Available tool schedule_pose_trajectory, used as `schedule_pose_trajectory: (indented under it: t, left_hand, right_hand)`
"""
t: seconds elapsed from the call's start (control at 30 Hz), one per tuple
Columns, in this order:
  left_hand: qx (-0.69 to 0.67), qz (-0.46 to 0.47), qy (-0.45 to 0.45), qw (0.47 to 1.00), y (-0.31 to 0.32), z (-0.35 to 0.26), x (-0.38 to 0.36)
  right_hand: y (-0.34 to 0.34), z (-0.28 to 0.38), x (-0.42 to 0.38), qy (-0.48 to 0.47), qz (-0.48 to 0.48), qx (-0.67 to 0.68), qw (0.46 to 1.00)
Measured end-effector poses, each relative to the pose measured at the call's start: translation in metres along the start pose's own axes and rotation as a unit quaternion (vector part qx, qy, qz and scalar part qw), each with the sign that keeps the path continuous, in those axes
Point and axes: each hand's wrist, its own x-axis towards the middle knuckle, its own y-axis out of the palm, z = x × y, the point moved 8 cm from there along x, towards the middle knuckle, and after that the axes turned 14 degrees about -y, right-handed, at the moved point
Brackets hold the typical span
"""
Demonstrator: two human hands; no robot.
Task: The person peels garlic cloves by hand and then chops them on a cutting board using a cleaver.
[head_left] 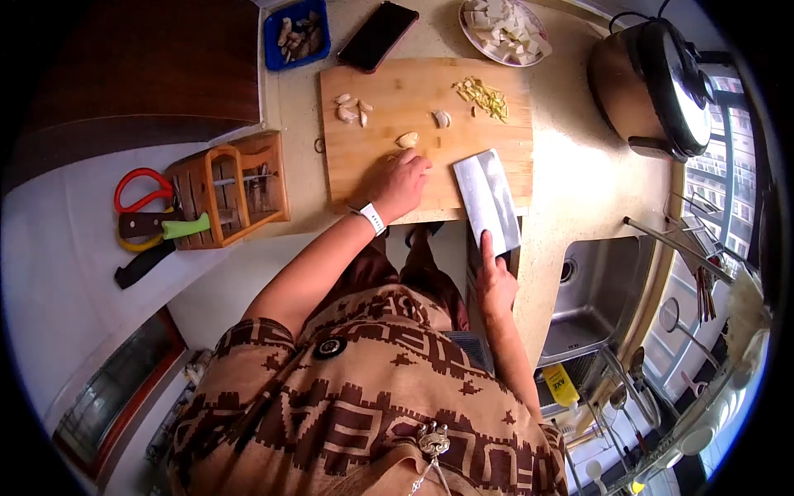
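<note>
On the wooden cutting board (pixel 372 78), my left hand (pixel 403 182) has its fingers bent together just below a garlic clove (pixel 407 140); whether they touch it or hold anything is too small to tell. My right hand (pixel 496 283) grips the cleaver (pixel 488 198), index finger laid along the wide blade, which rests flat-looking over the board's lower right part. Several cloves (pixel 351 109) lie at the board's upper left. Another garlic piece (pixel 442 119) sits near the middle, and chopped yellowish strips (pixel 482 97) are at the upper right.
Behind the board are a blue tray (pixel 297 35) of ginger-like pieces, a phone (pixel 379 35) and a plate of white cubes (pixel 506 31). A wooden knife rack (pixel 227 190) stands left. At right are a cooker (pixel 649 87) and a sink (pixel 595 298).
</note>
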Motion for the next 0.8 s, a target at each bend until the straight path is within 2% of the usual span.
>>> schedule_pose_trajectory:
  t: [0.07, 0.13, 0.23, 0.27, 0.33, 0.4, 0.47, 0.53, 0.57, 0.6, 0.67, 0.73, 0.8]
  left_hand:
    - [0.007, -0.001, 0.003, 1.0, 0.005, 0.004, 0.003]
    - [0.006, -0.033, 0.027, 0.999, -0.001, -0.001, -0.001]
    - [0.062, -0.032, -0.022, 0.997, 0.005, -0.019, -0.007]
    - [0.063, -0.031, -0.025, 0.997, 0.012, -0.024, -0.006]
    - [0.071, -0.056, 0.024, 0.996, 0.025, -0.045, -0.003]
    - [0.1, -0.061, 0.033, 0.993, 0.037, -0.054, 0.01]
    - [0.129, -0.07, 0.038, 0.988, 0.043, -0.059, 0.022]
    - [0.146, -0.118, 0.042, 0.981, 0.034, -0.062, 0.03]
    - [0.098, -0.117, 0.083, 0.985, 0.032, -0.061, 0.032]
    - [0.099, -0.117, 0.083, 0.985, 0.029, -0.058, 0.035]
    - [0.082, -0.056, 0.167, 0.981, 0.034, -0.063, 0.033]
    - [0.066, -0.052, 0.161, 0.983, 0.035, -0.055, 0.026]
    - [-0.022, -0.089, 0.084, 0.992, 0.028, -0.034, 0.018]
  right_hand:
    - [0.015, -0.008, 0.001, -0.004, 0.086, -0.025, 0.996]
    - [0.005, -0.006, 0.0, 0.002, 0.085, -0.011, 0.996]
    - [-0.029, -0.009, 0.002, -0.001, -0.13, 0.096, 0.987]
    - [-0.028, -0.016, -0.001, 0.046, -0.107, 0.086, 0.989]
    - [-0.05, -0.015, 0.009, 0.052, -0.155, 0.173, 0.971]
    - [-0.048, -0.02, 0.01, 0.086, -0.127, 0.188, 0.97]
    - [-0.055, -0.014, 0.014, 0.061, -0.145, 0.181, 0.971]
    - [-0.056, -0.009, 0.017, 0.03, -0.176, 0.156, 0.971]
    - [-0.059, -0.004, 0.017, 0.001, -0.205, 0.131, 0.97]
    - [-0.057, -0.002, 0.015, 0.001, -0.205, 0.132, 0.97]
    - [-0.041, -0.004, 0.012, 0.034, -0.135, 0.102, 0.985]
    - [-0.033, -0.001, 0.014, 0.02, -0.125, 0.069, 0.99]
    - [-0.006, 0.001, 0.018, 0.034, 0.033, -0.066, 0.997]
